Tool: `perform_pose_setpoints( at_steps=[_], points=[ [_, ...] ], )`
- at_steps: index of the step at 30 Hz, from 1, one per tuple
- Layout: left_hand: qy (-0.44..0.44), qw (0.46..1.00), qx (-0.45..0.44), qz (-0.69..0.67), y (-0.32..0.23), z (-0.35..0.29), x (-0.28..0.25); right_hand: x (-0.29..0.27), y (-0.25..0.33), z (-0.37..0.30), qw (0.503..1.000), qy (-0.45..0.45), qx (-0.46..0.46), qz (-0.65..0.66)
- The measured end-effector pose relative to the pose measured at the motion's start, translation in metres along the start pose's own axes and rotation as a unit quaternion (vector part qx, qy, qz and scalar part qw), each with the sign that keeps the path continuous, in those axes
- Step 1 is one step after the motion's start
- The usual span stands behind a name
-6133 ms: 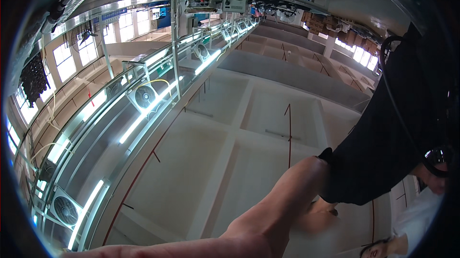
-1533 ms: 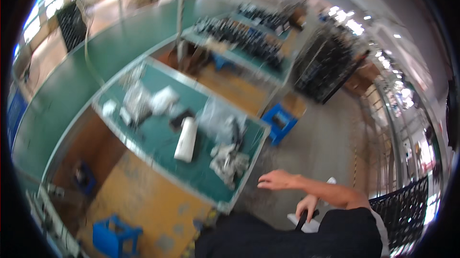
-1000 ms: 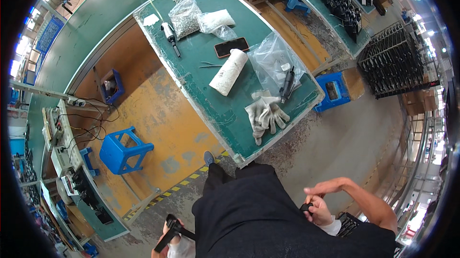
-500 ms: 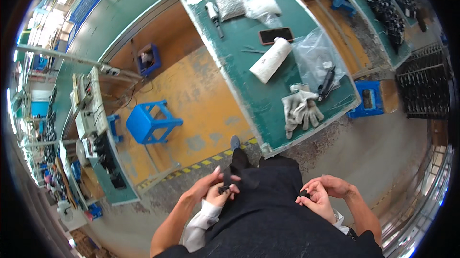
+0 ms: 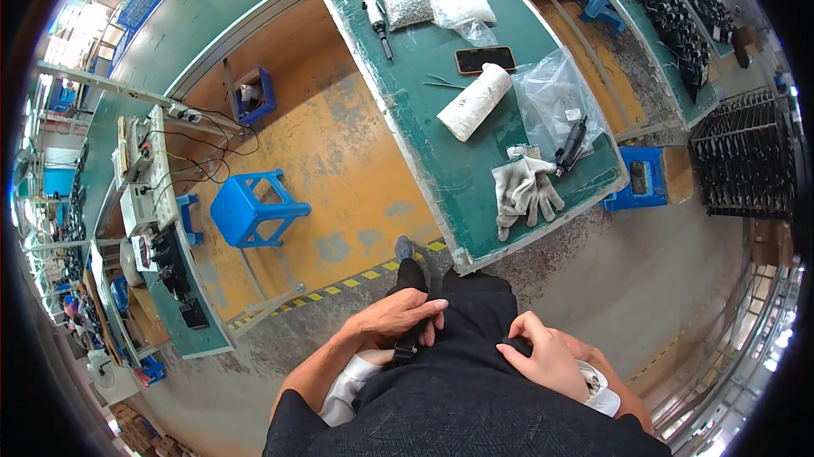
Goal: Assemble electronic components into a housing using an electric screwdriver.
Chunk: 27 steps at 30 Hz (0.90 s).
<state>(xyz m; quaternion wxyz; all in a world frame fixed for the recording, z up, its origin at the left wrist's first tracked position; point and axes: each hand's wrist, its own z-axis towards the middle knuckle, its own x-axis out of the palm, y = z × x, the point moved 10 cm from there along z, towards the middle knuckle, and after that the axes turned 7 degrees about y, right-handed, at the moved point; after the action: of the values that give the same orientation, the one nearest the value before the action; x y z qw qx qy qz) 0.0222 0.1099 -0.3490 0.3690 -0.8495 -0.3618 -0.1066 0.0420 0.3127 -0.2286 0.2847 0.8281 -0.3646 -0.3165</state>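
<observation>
Low before my dark clothing, my left hand (image 5: 394, 317) reaches inward, index finger stretched and the other fingers curled round a black strap (image 5: 413, 337). A black buckle-like piece (image 5: 404, 351) sits just below it, beside a white-sleeved wrist. That white sleeve (image 5: 343, 393) belongs to another person, whose arms pass under mine from behind. On the right, the other person's hand (image 5: 540, 353) pinches at a small dark piece (image 5: 519, 343) against my front. My right hand (image 5: 580, 348) lies behind that hand, its fingers hidden.
A green worktable (image 5: 407, 118) ahead carries grey-white gloves (image 5: 526, 192), a white roll (image 5: 476, 103), a phone (image 5: 485, 60), plastic bags and two handheld power drivers. A blue stool (image 5: 254, 207) stands left on the yellow floor, another blue stool (image 5: 638, 177) right. Dark parts fill a rack (image 5: 742, 152).
My left hand has shifted right and up over the strap. The other person's right hand has moved left and now covers most of my right hand. The view has shifted slightly.
</observation>
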Motion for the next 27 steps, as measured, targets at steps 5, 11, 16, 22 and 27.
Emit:
perform_pose_setpoints(
  at_steps=[5, 11, 16, 22, 27],
  points=[
    [-0.044, 0.998, 0.045, -0.002, -0.002, 0.005, 0.002, -0.004, 0.006, 0.007, 0.998, -0.010, -0.051, 0.027],
    [-0.180, 0.943, 0.073, 0.270, -0.013, 0.004, -0.007, 0.020, 0.004, 0.028, 0.998, -0.010, -0.052, -0.045],
    [-0.175, 0.979, 0.049, -0.095, 0.051, 0.020, -0.019, 0.021, 0.002, 0.024, 0.997, -0.024, -0.075, 0.029],
    [-0.176, 0.813, 0.114, -0.543, 0.130, 0.045, -0.011, -0.005, 0.010, 0.010, 0.968, -0.148, -0.194, -0.063],
    [-0.191, 0.774, 0.131, -0.589, 0.132, 0.050, -0.004, 0.127, -0.023, 0.078, 0.960, 0.155, -0.169, 0.158]
  ],
)
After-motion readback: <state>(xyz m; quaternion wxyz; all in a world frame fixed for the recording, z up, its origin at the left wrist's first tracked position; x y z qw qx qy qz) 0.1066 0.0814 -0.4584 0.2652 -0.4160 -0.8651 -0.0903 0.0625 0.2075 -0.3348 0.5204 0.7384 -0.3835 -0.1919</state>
